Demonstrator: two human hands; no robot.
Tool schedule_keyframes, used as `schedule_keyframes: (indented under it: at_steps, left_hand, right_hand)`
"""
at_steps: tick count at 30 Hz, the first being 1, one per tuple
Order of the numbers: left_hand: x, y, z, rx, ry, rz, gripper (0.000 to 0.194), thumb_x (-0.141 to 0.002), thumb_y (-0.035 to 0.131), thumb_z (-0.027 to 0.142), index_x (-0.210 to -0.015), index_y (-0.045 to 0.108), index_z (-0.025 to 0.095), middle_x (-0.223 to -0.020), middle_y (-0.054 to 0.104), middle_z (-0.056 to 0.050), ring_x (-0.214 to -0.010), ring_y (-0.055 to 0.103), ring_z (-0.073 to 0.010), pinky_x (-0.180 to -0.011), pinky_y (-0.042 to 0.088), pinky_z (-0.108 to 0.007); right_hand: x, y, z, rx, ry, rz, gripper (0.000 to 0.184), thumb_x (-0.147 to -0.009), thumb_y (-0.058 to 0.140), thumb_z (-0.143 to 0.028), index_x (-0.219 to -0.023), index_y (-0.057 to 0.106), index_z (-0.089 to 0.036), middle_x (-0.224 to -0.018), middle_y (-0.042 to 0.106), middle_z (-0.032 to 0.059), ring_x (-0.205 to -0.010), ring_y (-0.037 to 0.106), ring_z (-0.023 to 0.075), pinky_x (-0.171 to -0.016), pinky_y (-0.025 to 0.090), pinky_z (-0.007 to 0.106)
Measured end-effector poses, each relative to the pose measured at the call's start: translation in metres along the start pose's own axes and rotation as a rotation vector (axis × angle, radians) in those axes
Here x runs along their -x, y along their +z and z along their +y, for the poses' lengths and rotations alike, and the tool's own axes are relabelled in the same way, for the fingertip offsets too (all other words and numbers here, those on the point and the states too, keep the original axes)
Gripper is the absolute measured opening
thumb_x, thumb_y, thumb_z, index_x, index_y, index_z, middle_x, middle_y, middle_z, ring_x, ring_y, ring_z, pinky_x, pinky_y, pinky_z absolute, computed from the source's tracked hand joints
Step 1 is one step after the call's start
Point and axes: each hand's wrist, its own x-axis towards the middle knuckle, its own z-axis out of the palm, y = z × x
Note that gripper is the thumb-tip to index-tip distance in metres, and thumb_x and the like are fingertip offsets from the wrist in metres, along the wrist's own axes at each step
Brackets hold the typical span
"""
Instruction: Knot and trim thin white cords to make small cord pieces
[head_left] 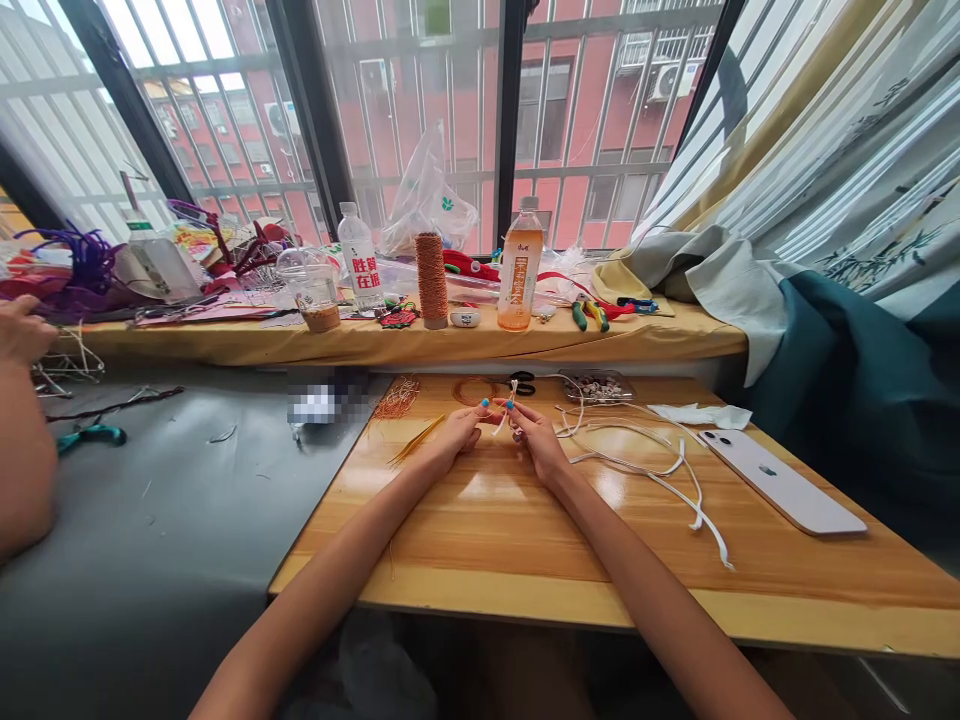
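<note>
Above the wooden table (487, 540), my left hand (461, 430) and my right hand (536, 440) meet with their fingertips together. Both are closed in a pinch on a white cord (514, 388), whose short ends stick out above and below the fingers. Whether a thin wire is also in the fingers is too small to tell. Just behind them lie a coil of copper wire (474, 381) and black-handled scissors (523, 378). More white cords (686, 495) trail over the table to the right. Yellow wire strands (417, 440) rest left of my left hand.
A phone (784, 482), a white tissue (701, 415) and a box of beads (598, 387) are at right. Along the sill (225, 343) stand a spool of copper cord (431, 280), bottles (521, 265), a cup (319, 300) and pliers (591, 314). Another person's arm (22, 440) reaches in at left.
</note>
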Motion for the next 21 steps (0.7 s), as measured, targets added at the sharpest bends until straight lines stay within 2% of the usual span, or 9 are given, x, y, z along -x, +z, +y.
schedule_keyframes:
  at_steps: [3,5,7,9,12,15,18,21]
  left_hand:
    - [0.003,0.004,0.002,-0.002,-0.025,-0.159,0.040,-0.064,0.059,0.047,-0.080,0.063,0.011,-0.038,0.031,0.008,-0.033,0.016,-0.0021,-0.037,0.005,-0.021]
    - [0.003,0.005,0.002,-0.001,-0.011,-0.161,0.036,-0.063,0.061,0.043,-0.078,0.062,0.011,-0.038,0.028,0.009,-0.033,0.015,-0.0021,-0.037,0.005,-0.021]
    - [-0.001,0.003,0.000,0.000,0.027,-0.072,0.031,-0.062,0.062,0.040,-0.073,0.061,0.011,-0.040,0.035,0.007,-0.034,0.016,-0.0017,-0.038,0.007,-0.020]
    - [-0.007,-0.003,-0.002,-0.011,0.087,0.063,0.024,-0.060,0.064,0.035,-0.066,0.059,0.012,-0.045,0.045,0.005,-0.035,0.023,-0.0018,-0.038,0.012,-0.019]
    - [-0.014,-0.013,-0.004,-0.064,0.158,0.260,0.018,-0.059,0.063,0.029,-0.062,0.057,0.013,-0.050,0.052,0.003,-0.040,0.035,-0.0041,-0.041,0.019,-0.018]
    - [-0.016,-0.021,-0.005,-0.141,0.158,0.366,0.015,-0.060,0.062,0.029,-0.062,0.056,0.015,-0.048,0.052,0.004,-0.042,0.040,-0.0064,-0.041,0.022,-0.018]
    - [-0.016,-0.024,-0.006,-0.143,0.165,0.386,0.014,-0.061,0.061,0.028,-0.062,0.055,0.015,-0.052,0.055,0.002,-0.044,0.042,-0.0074,-0.042,0.024,-0.018]
    - [-0.018,-0.024,-0.006,-0.094,0.196,0.391,0.013,-0.062,0.059,0.027,-0.066,0.053,0.016,-0.054,0.056,0.002,-0.044,0.042,-0.0065,-0.043,0.025,-0.018]
  right_hand:
    - [-0.001,0.000,0.002,0.014,-0.012,-0.092,0.032,-0.064,0.061,-0.041,-0.090,0.066,-0.023,-0.068,0.059,-0.0019,-0.059,0.045,0.0083,-0.051,0.032,0.020]
    - [-0.005,-0.001,0.006,0.067,-0.032,-0.165,0.033,-0.068,0.056,-0.043,-0.093,0.064,-0.024,-0.076,0.060,-0.0003,-0.068,0.049,0.0110,-0.059,0.036,0.022]
    - [-0.011,-0.005,0.009,0.246,-0.092,-0.136,0.033,-0.074,0.048,-0.043,-0.096,0.063,-0.024,-0.082,0.060,0.0019,-0.075,0.051,0.0139,-0.063,0.038,0.024]
    - [-0.018,-0.014,0.012,0.478,-0.189,0.006,0.033,-0.078,0.042,-0.038,-0.100,0.060,-0.022,-0.091,0.058,0.0053,-0.084,0.051,0.0171,-0.070,0.039,0.029]
    - [-0.031,-0.030,0.015,0.763,-0.343,0.215,0.036,-0.078,0.040,-0.025,-0.111,0.052,-0.017,-0.108,0.051,0.0103,-0.101,0.043,0.0207,-0.087,0.032,0.036]
    - [-0.046,-0.041,0.018,1.119,-0.478,0.240,0.042,-0.080,0.035,-0.021,-0.121,0.042,-0.013,-0.121,0.044,0.0116,-0.114,0.033,0.0203,-0.095,0.024,0.035]
    - [-0.062,-0.041,0.023,1.405,-0.399,0.153,0.045,-0.082,0.033,-0.022,-0.125,0.036,-0.010,-0.131,0.036,0.0114,-0.121,0.025,0.0202,-0.097,0.022,0.035]
    - [-0.074,-0.039,0.029,1.514,-0.276,0.138,0.043,-0.082,0.035,-0.029,-0.122,0.040,-0.011,-0.125,0.042,0.0141,-0.115,0.034,0.0252,-0.092,0.026,0.041]
